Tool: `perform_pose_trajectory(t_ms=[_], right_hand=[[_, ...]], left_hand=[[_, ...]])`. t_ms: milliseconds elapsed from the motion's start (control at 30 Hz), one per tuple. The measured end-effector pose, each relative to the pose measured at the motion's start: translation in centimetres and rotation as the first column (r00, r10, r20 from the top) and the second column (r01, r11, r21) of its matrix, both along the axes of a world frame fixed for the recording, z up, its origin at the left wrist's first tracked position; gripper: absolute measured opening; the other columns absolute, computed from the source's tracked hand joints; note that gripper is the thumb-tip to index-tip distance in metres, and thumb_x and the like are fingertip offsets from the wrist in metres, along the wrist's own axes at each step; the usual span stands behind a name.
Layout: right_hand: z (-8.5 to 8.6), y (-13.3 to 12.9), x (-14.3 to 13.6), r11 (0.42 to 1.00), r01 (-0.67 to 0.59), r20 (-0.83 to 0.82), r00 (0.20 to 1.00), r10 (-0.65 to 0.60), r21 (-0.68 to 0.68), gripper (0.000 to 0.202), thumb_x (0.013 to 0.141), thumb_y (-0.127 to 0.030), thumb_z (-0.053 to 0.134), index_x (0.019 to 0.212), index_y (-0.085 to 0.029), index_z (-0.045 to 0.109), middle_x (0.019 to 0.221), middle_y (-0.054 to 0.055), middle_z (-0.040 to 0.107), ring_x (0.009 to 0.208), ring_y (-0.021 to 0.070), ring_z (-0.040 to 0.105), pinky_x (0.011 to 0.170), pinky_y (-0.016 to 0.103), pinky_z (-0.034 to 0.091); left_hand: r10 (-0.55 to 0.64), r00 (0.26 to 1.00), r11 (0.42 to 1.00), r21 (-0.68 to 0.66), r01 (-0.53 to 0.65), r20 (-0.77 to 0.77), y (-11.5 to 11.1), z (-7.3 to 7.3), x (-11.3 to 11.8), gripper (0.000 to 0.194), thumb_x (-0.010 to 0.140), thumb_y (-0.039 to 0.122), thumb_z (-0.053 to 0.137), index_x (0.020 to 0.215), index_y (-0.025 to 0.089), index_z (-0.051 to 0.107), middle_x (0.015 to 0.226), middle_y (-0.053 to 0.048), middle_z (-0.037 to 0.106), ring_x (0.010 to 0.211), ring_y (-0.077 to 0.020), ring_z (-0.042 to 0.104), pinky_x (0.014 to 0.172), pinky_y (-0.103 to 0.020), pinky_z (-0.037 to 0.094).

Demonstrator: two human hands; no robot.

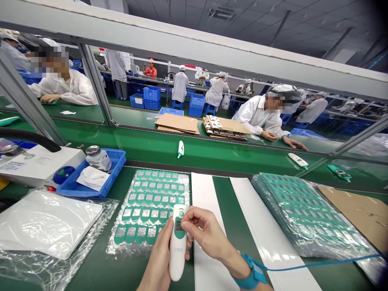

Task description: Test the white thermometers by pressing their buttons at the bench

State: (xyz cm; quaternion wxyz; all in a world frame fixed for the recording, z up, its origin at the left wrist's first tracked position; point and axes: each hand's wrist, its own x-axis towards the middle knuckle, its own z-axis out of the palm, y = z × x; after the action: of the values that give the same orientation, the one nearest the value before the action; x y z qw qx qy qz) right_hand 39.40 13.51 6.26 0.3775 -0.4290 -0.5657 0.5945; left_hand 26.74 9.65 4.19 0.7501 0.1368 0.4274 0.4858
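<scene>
My left hand (159, 255) is closed around a white and teal handheld thermometer (177, 254), held upright with its small dark screen facing me. Thumb and fingertips of my right hand (206, 232) are pinched together at the right edge of that screen; whatever they hold, if anything, is too small to make out. Behind the thermometer lies a clear plastic sheet of green-framed screen labels (145, 198), laid out in rows. A blue wrist strap (250, 273) with a cord is around my right wrist.
To the right are a thick stack of similar label sheets (303, 210) and cardboard (357, 210). White strips (204, 190) run along the bench. A blue tray (109, 173) holds a bottle and tissue. Another thermometer (181, 148) lies on the green belt (145, 145); co-workers sit beyond.
</scene>
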Motion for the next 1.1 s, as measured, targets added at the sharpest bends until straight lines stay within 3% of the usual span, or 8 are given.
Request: perform_pose_trajectory(t_ms=[333,400,467,533,600,800,967,1100], right_hand=[[0.5,-0.1,0.1,0.999,-0.003,0.058,0.998,0.0,0.047,0.021,0.083,-0.032,0.063,0.071,-0.017,0.056,0.071,-0.001,0.056,0.046,0.01,0.057,0.045,0.023,0.043],[0.6,-0.1,0.0,0.998,-0.005,0.066,0.998,0.001,0.06,0.02,0.084,-0.032,0.063,0.071,-0.017,0.056,0.072,-0.001,0.055,0.046,0.0096,0.056,0.046,0.023,0.042],[0.5,-0.2,0.0,0.997,-0.014,0.076,0.997,0.008,0.078,0.021,0.085,-0.033,0.061,0.072,-0.017,0.056,0.072,-0.002,0.055,0.047,0.0092,0.056,0.046,0.023,0.042],[0.3,-0.2,-0.1,0.995,-0.021,0.091,0.996,0.012,0.096,0.021,0.086,-0.034,0.061,0.072,-0.018,0.057,0.073,-0.001,0.055,0.047,0.0093,0.057,0.048,0.023,0.042],[0.0,-0.3,-0.1,0.994,-0.017,0.109,0.994,0.005,0.109,0.019,0.086,-0.034,0.06,0.076,-0.018,0.058,0.07,-0.002,0.056,0.047,0.0099,0.057,0.049,0.023,0.043],[-0.2,-0.4,0.0,0.985,0.025,0.208,0.976,-0.06,0.168,0.01,0.086,-0.029,0.061,0.09,-0.02,0.059,0.069,-0.003,0.058,0.051,0.0108,0.056,0.056,0.025,0.046],[-0.1,-0.2,0.2,0.978,0.021,0.244,0.967,-0.073,0.208,0.009,0.085,-0.025,0.061,0.092,-0.02,0.059,0.071,0.0,0.059,0.064,0.0138,0.056,0.06,0.025,0.045],[-0.4,0.2,0.5,0.959,0.055,0.228,0.966,-0.122,0.279,0.009,0.089,-0.027,0.056,0.093,-0.02,0.059,0.076,0.001,0.059,0.067,0.0141,0.054,0.063,0.025,0.045]], left_hand=[[-0.028,0.999,0.998,0.06,0.025,0.04,0.0,-0.8,-0.1,0.04,0.085,0.053,0.056,0.088,0.014,0.065,0.064,-0.004,0.064,0.056,-0.0164,0.055,0.057,-0.03,0.046],[-0.036,0.996,0.997,0.077,0.03,0.08,-0.1,-0.9,-0.4,0.038,0.086,0.049,0.055,0.1,0.014,0.062,0.066,-0.004,0.065,0.058,-0.0169,0.056,0.058,-0.03,0.047],[-0.032,0.996,0.999,0.045,0.029,0.08,-0.3,-1.0,-0.6,0.052,0.084,0.044,0.059,0.126,0.015,0.048,0.066,-0.003,0.066,0.057,-0.0176,0.057,0.058,-0.03,0.047],[-0.028,0.999,1.0,-0.01,0.029,0.037,-0.4,-1.1,-0.8,0.082,0.081,0.042,0.065,0.145,0.016,0.021,0.065,-0.002,0.067,0.056,-0.0183,0.058,0.058,-0.03,0.046],[-0.025,1.0,0.999,-0.045,0.025,-0.002,-0.4,-1.2,-0.9,0.099,0.078,0.043,0.07,0.15,0.017,0.007,0.064,-0.001,0.067,0.056,-0.0186,0.059,0.057,-0.029,0.046],[-0.052,0.999,0.998,-0.03,0.052,0.014,-0.3,-1.3,-1.0,0.115,0.074,0.046,0.074,0.15,0.016,-0.007,0.061,0.0,0.066,0.054,-0.0175,0.057,0.054,-0.028,0.045],[-0.005,0.997,1.0,0.001,0.005,-0.072,-0.5,-0.6,-0.7,0.105,0.077,0.045,0.071,0.15,0.016,0.002,0.059,0.0,0.065,0.051,-0.0147,0.054,0.053,-0.025,0.043],[-0.064,0.991,0.998,0.019,0.067,-0.119,-0.3,-0.3,-0.8,0.099,0.073,0.053,0.073,0.146,0.017,0.018,0.054,0.004,0.059,0.045,-0.0111,0.047,0.048,-0.023,0.039]])
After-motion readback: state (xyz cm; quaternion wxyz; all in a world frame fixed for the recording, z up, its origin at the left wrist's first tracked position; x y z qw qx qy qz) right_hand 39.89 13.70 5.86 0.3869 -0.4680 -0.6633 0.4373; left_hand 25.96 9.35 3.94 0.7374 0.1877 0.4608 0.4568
